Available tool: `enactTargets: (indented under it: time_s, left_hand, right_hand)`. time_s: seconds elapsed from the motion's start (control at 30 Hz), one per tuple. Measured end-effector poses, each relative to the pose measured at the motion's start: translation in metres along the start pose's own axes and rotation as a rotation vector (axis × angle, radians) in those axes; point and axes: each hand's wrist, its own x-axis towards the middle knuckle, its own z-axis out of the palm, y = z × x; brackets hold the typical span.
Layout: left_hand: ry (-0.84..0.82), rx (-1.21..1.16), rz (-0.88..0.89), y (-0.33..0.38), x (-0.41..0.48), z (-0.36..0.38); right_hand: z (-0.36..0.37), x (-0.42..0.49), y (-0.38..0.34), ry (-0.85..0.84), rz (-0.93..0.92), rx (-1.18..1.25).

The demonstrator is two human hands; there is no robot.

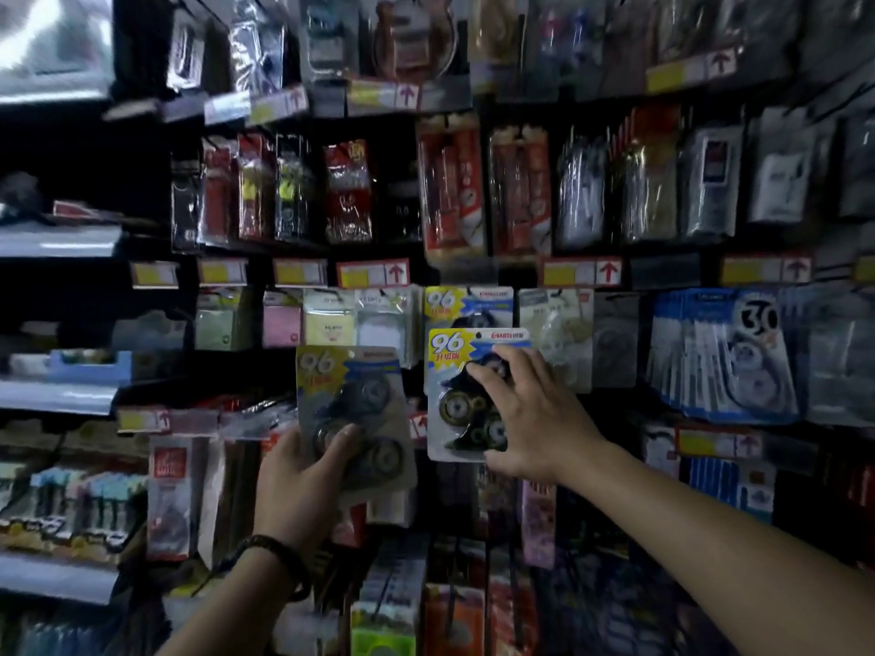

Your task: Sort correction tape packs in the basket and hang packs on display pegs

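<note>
Far left: grey shelves [61, 241] carry blurred goods.

Left hand [303, 475]: raised in front of the display wall, a dark braided bracelet [265, 549] on the wrist. The thumb lies across the front of the first correction tape pack [352, 409] and the fingers curl behind it, so the hand grasps this pack at its lower edge. The pack stands upright, tilted slightly, its yellow "96" corner at top left, and is held clear of the rack.

Centre: a price tag [374, 273] with a yellow field and a red arrow sits on the rail above.

Right hand [530, 419]: the fingers spread over the front of the second correction tape pack [454, 400] and the thumb hooks under its bottom edge, grasping it. This pack is upright, directly in front of a matching hanging pack [466, 305]. Whether its hole is on the peg cannot be told.

Right: a row of blue packs [719, 352] marked "30" hangs on the same level.
</note>
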Motion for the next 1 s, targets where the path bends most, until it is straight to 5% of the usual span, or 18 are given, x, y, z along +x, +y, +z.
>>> enactTargets:
  time_s: [0.43, 1.0]
  left_hand:
    - [-0.118, -0.025, -0.038, 0.02, 0.008, 0.008]
    - [-0.202, -0.067, -0.084, 0.03, 0.008, 0.022]
  right_hand:
    - [-0.001, 0.069, 0.006, 0.073, 0.067, -0.167]
    - [0.003, 0.083, 0.009, -0.042, 0.065, -0.201]
